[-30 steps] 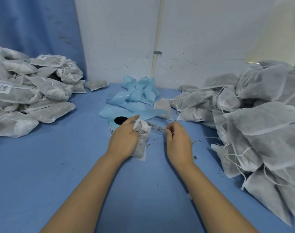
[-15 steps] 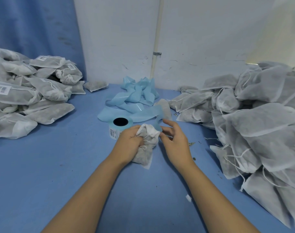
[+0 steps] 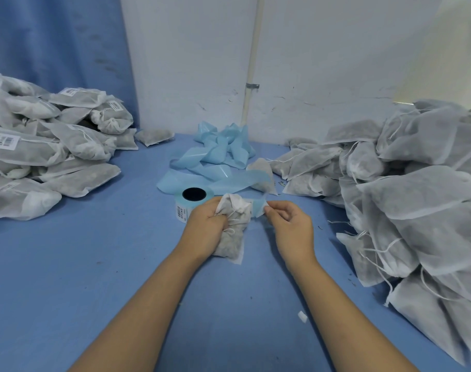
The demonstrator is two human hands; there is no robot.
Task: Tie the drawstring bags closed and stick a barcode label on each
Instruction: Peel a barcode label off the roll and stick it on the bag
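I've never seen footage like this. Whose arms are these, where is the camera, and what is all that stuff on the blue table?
There is no machine here: a person works with bare hands, and the single camera sits on their head, looking forward and down. The left hand grips a small grey drawstring bag. The right hand pinches the end of the label strip, which runs from the label roll just behind the bag. Farther back on the blue table lies a heap of used blue backing. The left pile holds bags, several with barcode labels. The right pile shows no labels that I can see.
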